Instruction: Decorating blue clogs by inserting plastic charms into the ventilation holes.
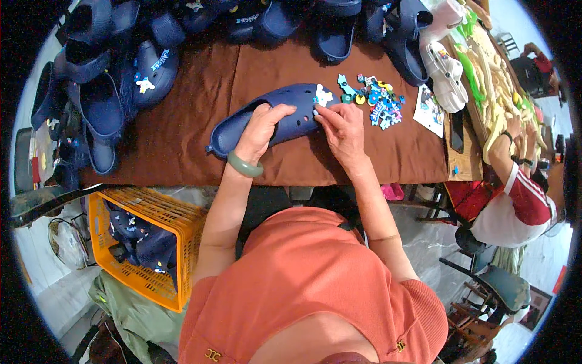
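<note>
A navy blue clog [282,99] lies on the brown cloth [194,115] in front of me, its toe to the right. My left hand [260,128], with a green bangle on its wrist, grips the clog: the thumb is on top and the fingers are hidden inside. A white character-shaped charm [323,95] sits on the toe. Just below that charm, my right hand [344,128] pinches a small blue-and-white piece [315,113] against the holes; it looks like a shoe charm, mostly hidden by the fingers. Beyond this hand lies a loose pile of colourful shoe charms [377,100].
Navy clogs [100,100] crowd the left side and back edge. At right are a white clog [447,76], a printed sheet [429,112] and a dark phone [456,130]. An orange crate [182,242] holding clogs stands below left. A co-worker's arms [503,151] reach over pale strips.
</note>
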{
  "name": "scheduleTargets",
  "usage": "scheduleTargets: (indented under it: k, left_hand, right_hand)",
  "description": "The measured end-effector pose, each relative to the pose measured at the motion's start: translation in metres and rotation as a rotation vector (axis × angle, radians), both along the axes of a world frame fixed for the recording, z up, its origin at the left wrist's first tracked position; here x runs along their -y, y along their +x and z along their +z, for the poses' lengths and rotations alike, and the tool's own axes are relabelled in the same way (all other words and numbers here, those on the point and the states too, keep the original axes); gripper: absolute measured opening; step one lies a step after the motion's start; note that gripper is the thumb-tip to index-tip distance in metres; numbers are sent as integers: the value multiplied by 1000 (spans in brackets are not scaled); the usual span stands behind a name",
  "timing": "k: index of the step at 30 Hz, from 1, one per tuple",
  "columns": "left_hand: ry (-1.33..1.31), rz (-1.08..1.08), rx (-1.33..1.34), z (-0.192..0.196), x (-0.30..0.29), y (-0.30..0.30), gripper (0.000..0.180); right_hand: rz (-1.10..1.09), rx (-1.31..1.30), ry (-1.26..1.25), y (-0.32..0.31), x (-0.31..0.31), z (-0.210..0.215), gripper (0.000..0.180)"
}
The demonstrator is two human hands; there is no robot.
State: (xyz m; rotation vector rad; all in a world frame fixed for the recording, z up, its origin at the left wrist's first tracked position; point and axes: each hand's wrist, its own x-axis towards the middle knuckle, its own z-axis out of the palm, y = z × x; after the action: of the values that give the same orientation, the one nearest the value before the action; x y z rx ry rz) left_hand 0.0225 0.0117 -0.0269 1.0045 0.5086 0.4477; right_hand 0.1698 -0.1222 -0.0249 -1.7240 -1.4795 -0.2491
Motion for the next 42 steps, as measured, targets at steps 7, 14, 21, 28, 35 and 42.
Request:
scheduleTargets:
  k: [7, 14, 21, 28, 35, 42]
  left_hand:
    - [39, 50, -44, 12, 5, -1, 21]
    - [101, 39, -47, 3, 3, -2, 23]
    - [31, 48, -27, 10, 3, -2, 19]
    - [69, 56, -51, -3, 4, -2, 20]
    - [-8, 0, -7, 7, 6, -3, 20]
    - [113, 47, -78, 1, 3, -3, 18]
  right_hand:
    - [-67, 220, -22, -3, -2, 7, 23]
    - [-101, 269, -76, -7, -3, 13, 20]
    - [105, -366, -139, 14, -17, 12, 15]
    - [15, 135, -56, 4, -3, 9, 17]
    - [-40, 462, -164, -7, 11, 15, 34]
    - [25, 480, -270, -7, 6, 16, 43]
